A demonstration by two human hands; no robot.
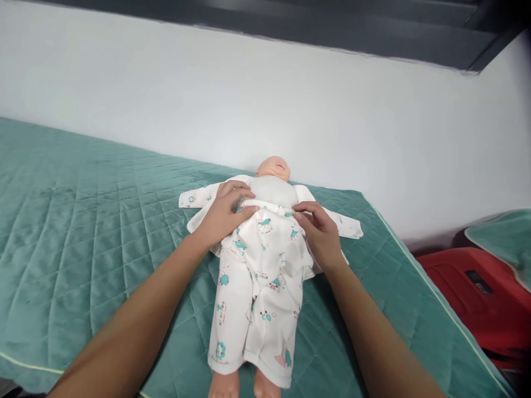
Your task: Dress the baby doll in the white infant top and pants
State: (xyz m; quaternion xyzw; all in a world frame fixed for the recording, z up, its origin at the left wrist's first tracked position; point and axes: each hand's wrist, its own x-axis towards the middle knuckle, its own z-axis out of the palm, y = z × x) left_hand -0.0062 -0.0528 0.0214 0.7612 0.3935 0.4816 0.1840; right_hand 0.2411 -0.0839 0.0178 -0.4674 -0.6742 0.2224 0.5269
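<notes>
A doll (274, 189) lies on its back on a green quilted cover (108, 221), its head (272, 167) up against the white wall (207, 94) and its 2 bare feet (224, 386) pointing back toward the person. It wears white trousers (269, 249) printed with small turquoise and red figures; they reach from the middle of its body down to the ankles, the cloth bunched and creased at the hips and smoother along the legs. Above the waistband (267, 206) the pale torso shows, because the shirt (201, 220) lies open to either side, with its 2 long printed sleeves spread outward over the cover.

The person's hands are at opposite ends of the waistband. The left hand (225, 213) touches it with the thumb laid on the trousers and the forefinger above, on the torso side, the fingers and thumb apart. The right hand (323, 235) is at the other end, its thumb and forefinger tips close together at the band's edge; I cannot tell whether cloth is clamped between them. Both forearms come in bare from the bottom of the view, 1 on each side of the doll's legs.

To the right, beyond the cover's pale-piped edge, is a red object (456, 293) with a small dark label, partly overlapped by another green cloth (506, 237). A dark panel (311, 27) runs across the top.
</notes>
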